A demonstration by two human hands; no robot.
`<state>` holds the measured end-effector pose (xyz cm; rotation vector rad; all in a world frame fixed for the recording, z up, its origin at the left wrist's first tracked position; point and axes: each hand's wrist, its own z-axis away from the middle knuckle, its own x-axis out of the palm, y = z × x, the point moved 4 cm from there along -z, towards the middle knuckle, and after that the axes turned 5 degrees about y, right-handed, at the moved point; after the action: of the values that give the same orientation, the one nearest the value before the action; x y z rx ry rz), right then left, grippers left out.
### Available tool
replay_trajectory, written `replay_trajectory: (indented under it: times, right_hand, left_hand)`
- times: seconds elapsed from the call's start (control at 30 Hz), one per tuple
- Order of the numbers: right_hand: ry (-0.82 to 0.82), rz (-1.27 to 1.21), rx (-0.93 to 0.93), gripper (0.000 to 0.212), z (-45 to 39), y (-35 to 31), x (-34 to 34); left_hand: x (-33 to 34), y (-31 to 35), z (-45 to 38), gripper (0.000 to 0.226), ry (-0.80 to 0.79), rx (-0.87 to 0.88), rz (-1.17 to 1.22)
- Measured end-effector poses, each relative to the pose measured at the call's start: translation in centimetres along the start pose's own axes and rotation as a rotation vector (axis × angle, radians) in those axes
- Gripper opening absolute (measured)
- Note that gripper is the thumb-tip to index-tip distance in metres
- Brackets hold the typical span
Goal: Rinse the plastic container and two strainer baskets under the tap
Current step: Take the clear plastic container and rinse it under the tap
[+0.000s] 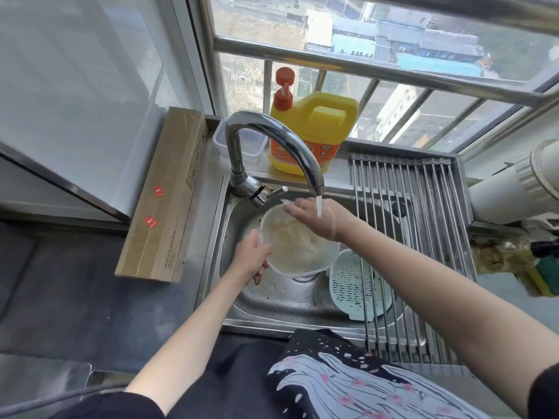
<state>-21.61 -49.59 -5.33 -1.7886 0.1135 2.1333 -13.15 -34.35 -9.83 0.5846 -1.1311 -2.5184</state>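
Both hands worked the translucent round plastic strainer basket (298, 244) under the running chrome tap (273, 146).
Left hand (252, 257) gripped its rim; right hand (320, 217) lay open across it, pale green strainer basket (351, 282) just right.

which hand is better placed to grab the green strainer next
Right. The right hand is nearer the green strainer, which leans at the sink's right, while the left hand grips the clear container.
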Motion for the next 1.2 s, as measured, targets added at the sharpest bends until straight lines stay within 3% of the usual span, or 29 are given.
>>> replay_trajectory:
  times: [0.07, 0.13, 0.2, 0.33, 0.47, 0.53, 0.6, 0.67, 0.73, 0.87, 0.93, 1.03, 1.1, 1.2]
  right_hand:
    - [-0.119, 0.029, -0.028, 0.044, 0.6, 0.0, 1.6]
    - [-0.136, 0.113, 0.058, 0.06, 1.2, 0.5, 3.2]
    - [-0.173, 0.203, 0.206, 0.074, 2.2, 0.8, 4.0]
    - [-0.288, 0.271, 0.471, 0.066, 3.7, -0.9, 4.8]
    - [-0.366, 0.032, 0.535, 0.064, 4.1, -2.0, 5.0]
    - [-0.36, -0.151, 0.503, 0.07, 4.9, -2.8, 4.9]
    - [-0.354, -0.197, 0.355, 0.074, 5.9, -3.6, 4.1]
    - [-0.328, -0.134, 0.203, 0.063, 6.9, -4.3, 2.9]
    - [-0.256, -0.105, 0.182, 0.037, 7.1, -3.7, 2.0]
    - [-0.236, 0.068, 0.158, 0.073, 7.1, -3.4, -0.1]
    - [-0.231, 0.183, 0.119, 0.069, 7.4, -3.9, -1.1]
    - [-0.27, 0.307, 0.056, 0.044, 7.7, -3.9, -1.7]
    - [-0.337, 0.378, 0.031, 0.031, 8.1, -4.1, -1.9]
    - [-0.32, 0.447, -0.019, 0.029, 8.2, -4.8, -2.6]
  left_hand:
    - [-0.3, 0.7, 0.0, 0.015, 0.071, 0.092, -0.061]
    - [-0.1, 1.8, 0.1, 0.003, 0.143, 0.192, -0.121]
    - [0.0, 2.9, 0.2, 0.013, 0.221, 0.287, -0.179]
    - [0.3, 4.5, 0.4, 0.021, 0.289, 0.429, -0.286]
    - [1.0, 4.7, 0.6, 0.023, 0.322, 0.447, -0.242]
    - [1.3, 4.5, 0.4, 0.03, 0.315, 0.415, -0.152]
    - [1.7, 4.3, 0.0, 0.03, 0.284, 0.362, -0.077]
    - [2.4, 4.0, -0.2, 0.028, 0.233, 0.284, 0.002]
    - [3.3, 3.6, -0.5, 0.029, 0.164, 0.197, 0.112]
    - [4.6, 3.4, -0.9, 0.016, 0.03, 0.056, 0.273]
    - [5.1, 3.1, -1.2, 0.016, -0.013, -0.002, 0.315]
    - [6.2, 2.5, -1.3, 0.011, -0.076, -0.145, 0.293]
    - [6.7, 2.0, -1.7, 0.007, -0.035, -0.254, 0.253]
    - [6.8, 1.6, -2.8, 0.018, 0.104, -0.305, 0.219]
